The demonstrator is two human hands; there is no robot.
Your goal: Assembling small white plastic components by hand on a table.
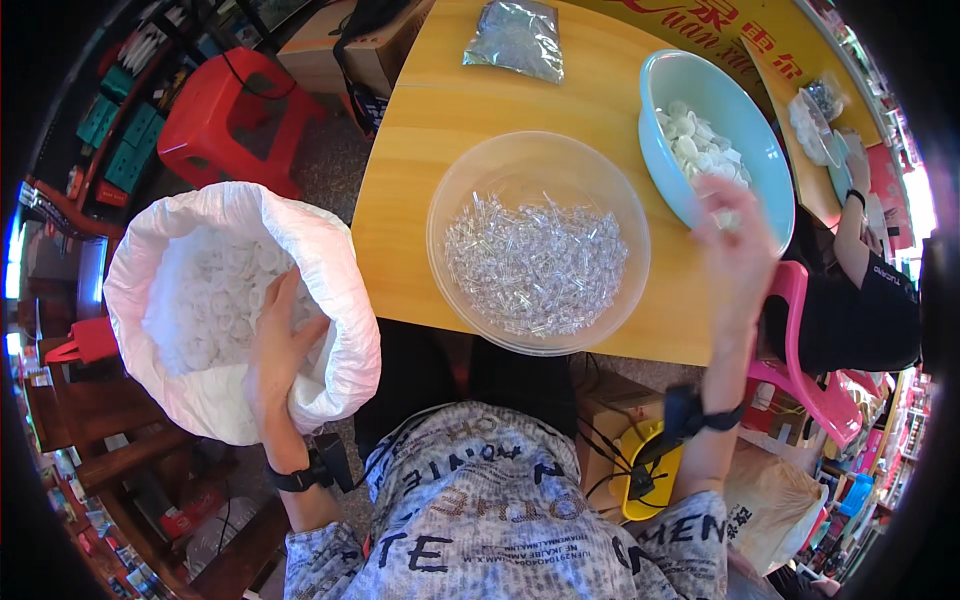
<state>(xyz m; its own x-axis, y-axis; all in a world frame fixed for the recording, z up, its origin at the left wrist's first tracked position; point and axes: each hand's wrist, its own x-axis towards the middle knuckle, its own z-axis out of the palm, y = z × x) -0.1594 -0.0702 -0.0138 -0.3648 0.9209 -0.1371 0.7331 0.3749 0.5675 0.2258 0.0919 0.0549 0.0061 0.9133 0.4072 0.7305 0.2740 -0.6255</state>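
Currently left hand (278, 345) sits inside the white sack (335, 300) on the white caps (205, 300), fingers loosely curled; right hand (735, 250) blurred at the blue bowl (770, 160) rim – grip unclear. Risk – sack slumping, spilling caps

I'm sitting in what looks like a small shop doubling as a piecework room. My wooden table (420, 190) carries a clear bowl (537, 243) heaped with tiny transparent parts near its front edge, a pale blue bowl (715, 130) of white caps toward its right edge, and a sealed bag (516, 38) at the far edge. Stocked shelves (120, 130) line the left, beside a red plastic stool (235, 120); cardboard boxes (375, 50) crowd the floor.
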